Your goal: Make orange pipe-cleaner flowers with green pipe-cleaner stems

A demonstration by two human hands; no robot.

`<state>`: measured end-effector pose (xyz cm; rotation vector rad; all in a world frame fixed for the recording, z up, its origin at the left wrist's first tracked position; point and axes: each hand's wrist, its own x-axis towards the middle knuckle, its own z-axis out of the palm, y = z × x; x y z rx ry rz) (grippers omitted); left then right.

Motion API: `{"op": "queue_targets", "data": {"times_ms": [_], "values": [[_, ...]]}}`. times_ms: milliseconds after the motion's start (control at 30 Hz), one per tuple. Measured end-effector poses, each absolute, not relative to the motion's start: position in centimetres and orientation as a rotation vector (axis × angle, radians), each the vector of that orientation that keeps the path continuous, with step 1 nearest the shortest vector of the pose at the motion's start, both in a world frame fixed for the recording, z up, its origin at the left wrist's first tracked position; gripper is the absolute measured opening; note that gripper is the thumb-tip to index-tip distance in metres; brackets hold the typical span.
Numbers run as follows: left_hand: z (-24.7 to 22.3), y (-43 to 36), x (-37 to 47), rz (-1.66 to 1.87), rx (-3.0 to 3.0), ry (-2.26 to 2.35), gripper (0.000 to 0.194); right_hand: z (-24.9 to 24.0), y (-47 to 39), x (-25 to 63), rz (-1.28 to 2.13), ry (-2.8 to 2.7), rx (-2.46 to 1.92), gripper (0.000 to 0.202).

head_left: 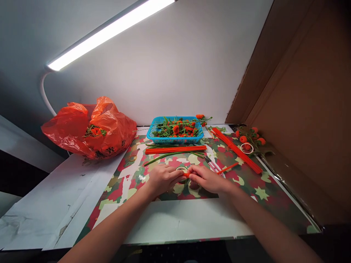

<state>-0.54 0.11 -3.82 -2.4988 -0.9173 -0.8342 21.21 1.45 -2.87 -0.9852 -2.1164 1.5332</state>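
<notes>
My left hand [163,178] and my right hand [206,178] meet over the middle of the patterned mat. Between their fingertips is a small orange pipe cleaner piece [186,175], pinched from both sides and partly covered by the fingers. An orange strip [228,168] reaches out to the right behind my right hand; whether it joins the held piece I cannot tell. Behind the hands lie a bundle of orange pipe cleaners [175,149] and several green stems [164,157]. Pen-like tools [211,164] rest beside my right hand. A round roll [181,169] shows partly below the fingers.
A blue basket [175,140] holds orange flowers with green stems. To its left stands a red plastic bag [115,128] with more flowers. Another orange bundle [237,149], a white ring [247,148] and flowers [243,139] lie right, beside a cardboard wall [301,109]. A lamp [115,33] hangs above.
</notes>
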Motion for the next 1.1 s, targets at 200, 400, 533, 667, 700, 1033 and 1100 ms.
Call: {"op": "queue_targets", "data": {"times_ms": [200,400,533,667,700,1033,1100], "values": [[-3.4,0.0,-0.6,-0.839,-2.517,-0.917,0.030,-2.4,1.6,21.3,1.709,-2.016,-0.917,0.024],[-3.6,0.0,-0.5,-0.860,-2.532,-0.962,0.033,-2.7,1.6,21.1,1.794,-1.937,-0.929,0.029],[-3.7,0.1,-0.5,-0.848,-2.520,-0.977,0.033,-3.0,1.5,21.0,1.819,-1.893,-0.951,0.031],[-3.6,0.1,-0.4,-0.843,-2.491,-0.949,0.034,-3.1,1.4,20.9,1.817,-1.879,-0.987,0.024],[-3.7,0.1,-0.3,-0.847,-2.484,-0.942,0.034,-3.2,1.4,20.9,1.827,-1.869,-0.996,0.022],[-3.9,0.1,-0.2,-0.878,-2.469,-0.982,0.032,-3.7,1.3,20.9,1.737,-1.905,-1.041,0.013],[-4.0,0.1,-0.2,-0.875,-2.476,-1.000,0.032,-3.8,1.3,20.9,1.702,-1.930,-1.059,0.012]]}}
